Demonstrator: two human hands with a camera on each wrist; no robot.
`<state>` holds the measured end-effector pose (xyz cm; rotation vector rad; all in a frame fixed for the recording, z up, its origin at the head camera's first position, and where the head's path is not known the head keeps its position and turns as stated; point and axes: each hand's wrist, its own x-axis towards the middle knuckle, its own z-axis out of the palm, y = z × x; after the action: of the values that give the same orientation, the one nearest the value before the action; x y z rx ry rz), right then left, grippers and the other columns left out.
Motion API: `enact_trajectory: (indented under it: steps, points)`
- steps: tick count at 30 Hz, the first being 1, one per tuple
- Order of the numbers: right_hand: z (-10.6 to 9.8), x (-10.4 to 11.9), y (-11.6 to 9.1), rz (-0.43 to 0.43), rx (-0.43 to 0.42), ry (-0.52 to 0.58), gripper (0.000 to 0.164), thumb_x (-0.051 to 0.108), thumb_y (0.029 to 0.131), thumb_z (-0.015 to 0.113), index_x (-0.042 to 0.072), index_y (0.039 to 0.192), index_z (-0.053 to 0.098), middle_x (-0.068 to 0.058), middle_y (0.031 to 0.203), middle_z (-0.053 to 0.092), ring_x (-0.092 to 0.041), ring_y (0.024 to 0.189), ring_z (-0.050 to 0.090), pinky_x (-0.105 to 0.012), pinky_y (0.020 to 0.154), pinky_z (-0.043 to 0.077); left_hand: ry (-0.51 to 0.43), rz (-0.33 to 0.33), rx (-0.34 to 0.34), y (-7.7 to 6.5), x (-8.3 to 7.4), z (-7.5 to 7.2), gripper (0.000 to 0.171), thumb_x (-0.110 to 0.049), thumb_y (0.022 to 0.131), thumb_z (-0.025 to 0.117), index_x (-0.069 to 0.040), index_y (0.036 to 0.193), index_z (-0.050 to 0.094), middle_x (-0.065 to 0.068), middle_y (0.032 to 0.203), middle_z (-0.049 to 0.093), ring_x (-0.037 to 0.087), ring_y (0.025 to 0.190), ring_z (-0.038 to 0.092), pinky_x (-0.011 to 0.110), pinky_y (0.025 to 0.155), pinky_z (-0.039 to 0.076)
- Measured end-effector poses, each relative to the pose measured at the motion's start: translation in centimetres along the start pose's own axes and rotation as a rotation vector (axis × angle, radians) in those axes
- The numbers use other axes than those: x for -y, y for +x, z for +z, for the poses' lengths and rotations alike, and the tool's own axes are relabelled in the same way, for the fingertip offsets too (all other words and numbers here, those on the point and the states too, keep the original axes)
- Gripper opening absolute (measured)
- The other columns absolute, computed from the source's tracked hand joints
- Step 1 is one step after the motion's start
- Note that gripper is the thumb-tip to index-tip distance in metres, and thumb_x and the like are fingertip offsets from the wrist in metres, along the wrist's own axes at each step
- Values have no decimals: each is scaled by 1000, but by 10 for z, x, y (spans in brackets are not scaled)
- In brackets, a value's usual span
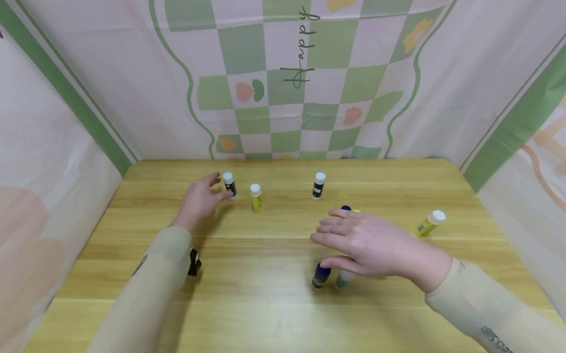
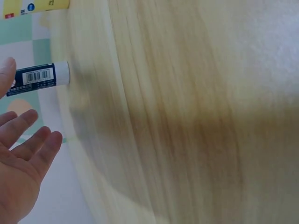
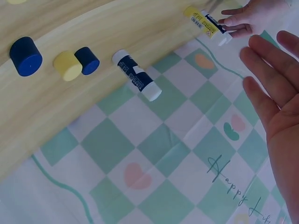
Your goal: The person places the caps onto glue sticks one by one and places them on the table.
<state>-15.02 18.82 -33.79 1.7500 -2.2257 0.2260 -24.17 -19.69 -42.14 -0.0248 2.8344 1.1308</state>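
My left hand [image 1: 200, 200] is at the back left, fingers spread around a dark-labelled glue stick [image 1: 230, 186] with white ends that stands upright. In the left wrist view the thumb [image 2: 5, 77] overlaps the glue stick [image 2: 35, 79], while the other fingers stay apart from it. A yellow glue stick [image 1: 255, 198] with a white cap stands just to its right. My right hand [image 1: 361, 242] hovers palm down with straight fingers, holding nothing. Under it are a dark blue-topped tube [image 1: 322, 276] and a pale tube with a green label [image 1: 344, 280], partly hidden.
Another dark-labelled glue stick [image 1: 318, 186] stands at the back middle. A yellow one [image 1: 430, 223] is on the right. Beyond the right hand, blue [image 3: 25, 57] and yellow [image 3: 68, 66] caps show. Patterned cloth [image 1: 286, 92] hangs behind the wooden table [image 1: 257, 323] and along both sides.
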Motion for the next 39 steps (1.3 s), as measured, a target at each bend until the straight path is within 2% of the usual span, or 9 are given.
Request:
enact_trajectory:
  steps: [5, 14, 17, 21, 26, 32, 39]
  points:
    - [0, -4, 1, -12, -31, -22, 50, 44, 109, 45, 2, 120, 71, -13, 117, 74, -31, 114, 69, -51, 102, 52, -10, 5, 18, 2, 0, 2, 74, -35, 98, 70, -6, 157, 36, 19, 155, 46, 41, 138, 49, 57, 117, 35]
    - [-1, -15, -3, 28, -21, -31, 58, 47, 110, 38, 1, 119, 72, -14, 117, 75, -34, 113, 70, -51, 100, 54, -67, 22, -17, 4, 1, 6, 61, -31, 99, 70, -7, 150, 49, 19, 147, 55, 38, 134, 54, 54, 117, 37]
    - [0, -20, -6, 59, -10, -27, 54, 46, 109, 43, 1, 119, 72, -14, 118, 74, -34, 113, 70, -52, 99, 54, -67, 30, -25, 5, 1, 7, 57, -30, 99, 70, -6, 148, 52, 19, 145, 57, 37, 136, 53, 53, 117, 37]
    - [1, -26, -9, 105, 8, -21, 42, 39, 105, 58, 2, 120, 72, -15, 119, 74, -35, 113, 70, -52, 99, 54, -74, 36, -35, 6, 0, 8, 52, -29, 101, 68, -4, 144, 56, 19, 141, 60, 37, 135, 53, 53, 116, 38]
    - [1, -32, -11, 158, 43, -11, 35, 28, 98, 70, 2, 121, 72, -17, 120, 73, -37, 113, 69, -52, 99, 54, -92, 32, -59, 8, 0, 9, 51, -28, 100, 69, -5, 143, 57, 18, 134, 65, 35, 129, 59, 51, 110, 45]
    - [2, -37, -13, 188, 64, -21, 37, 24, 91, 78, 3, 121, 72, -16, 120, 73, -37, 112, 69, -52, 98, 55, -90, 22, -47, 8, 0, 11, 54, -30, 100, 69, -8, 147, 55, 18, 136, 65, 34, 127, 60, 51, 108, 48]
    - [3, -45, -17, 232, 83, -8, 34, 22, 92, 77, 3, 120, 72, -15, 118, 74, -37, 111, 69, -53, 97, 55, -78, 29, -44, 10, 0, 12, 45, -29, 101, 67, -6, 140, 62, 15, 137, 65, 33, 130, 57, 49, 109, 47]
